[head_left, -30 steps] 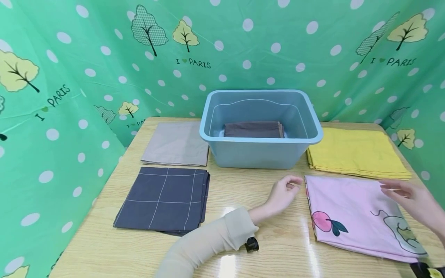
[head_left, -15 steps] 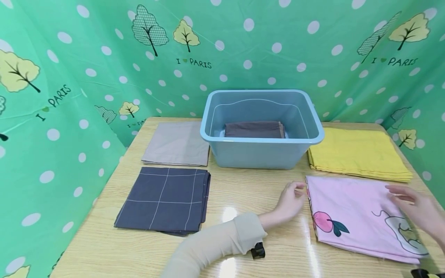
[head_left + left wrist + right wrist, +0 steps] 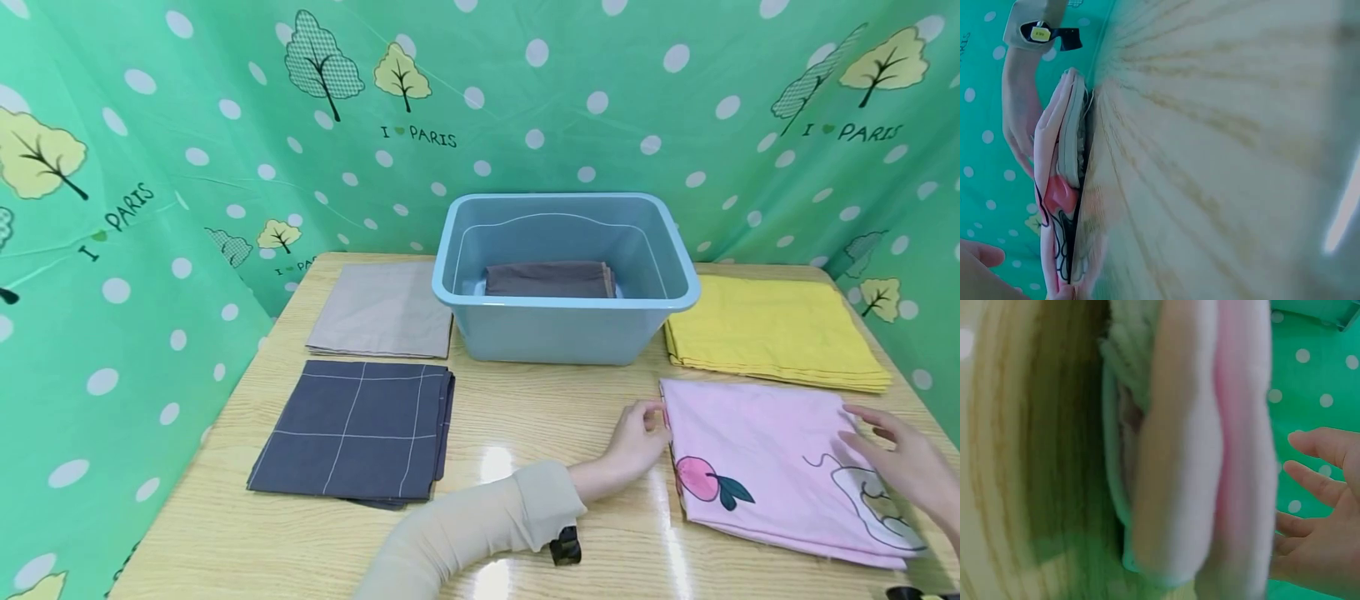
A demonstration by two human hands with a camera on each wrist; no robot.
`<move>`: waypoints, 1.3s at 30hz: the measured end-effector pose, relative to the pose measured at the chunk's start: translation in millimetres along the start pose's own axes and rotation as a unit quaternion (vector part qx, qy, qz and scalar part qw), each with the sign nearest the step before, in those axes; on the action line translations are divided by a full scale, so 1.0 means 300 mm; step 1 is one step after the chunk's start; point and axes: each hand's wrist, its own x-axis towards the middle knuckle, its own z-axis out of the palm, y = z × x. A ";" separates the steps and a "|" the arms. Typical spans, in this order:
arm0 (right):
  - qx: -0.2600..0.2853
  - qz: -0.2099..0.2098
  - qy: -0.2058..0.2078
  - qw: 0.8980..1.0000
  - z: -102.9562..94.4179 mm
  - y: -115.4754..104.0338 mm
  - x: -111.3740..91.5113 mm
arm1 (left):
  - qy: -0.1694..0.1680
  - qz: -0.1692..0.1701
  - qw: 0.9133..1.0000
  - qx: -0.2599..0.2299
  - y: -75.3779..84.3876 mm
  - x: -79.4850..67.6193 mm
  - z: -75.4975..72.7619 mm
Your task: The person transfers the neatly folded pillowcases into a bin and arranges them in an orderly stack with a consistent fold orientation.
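One folded pink cloth [image 3: 757,467], we see, lies between the left hand [image 3: 632,443] and right hand [image 3: 911,462], their fingers loosely parted.

Pink cloth [image 3: 772,442] (folded), left hand [image 3: 636,440] beside

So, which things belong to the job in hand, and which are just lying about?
Probably in the job:
pink cloth, near left hand and right hand

Apparently just lying about:
yellow cloth
grey cloth
checked cloth
blue tub holding dark cloth
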 end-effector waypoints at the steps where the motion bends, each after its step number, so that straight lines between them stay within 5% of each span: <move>1: 0.001 0.003 -0.003 1.000 0.001 0.005 0.001 | 0.001 -0.003 1.000 0.000 0.000 0.000 0.003; 21: 0.009 0.058 -0.030 0.998 0.018 0.111 0.026 | 0.017 -0.065 0.994 -0.087 0.013 0.008 0.054; 39: 0.037 0.044 -0.035 0.998 0.014 0.126 0.015 | 0.006 -0.080 0.995 -0.053 0.022 -0.005 0.087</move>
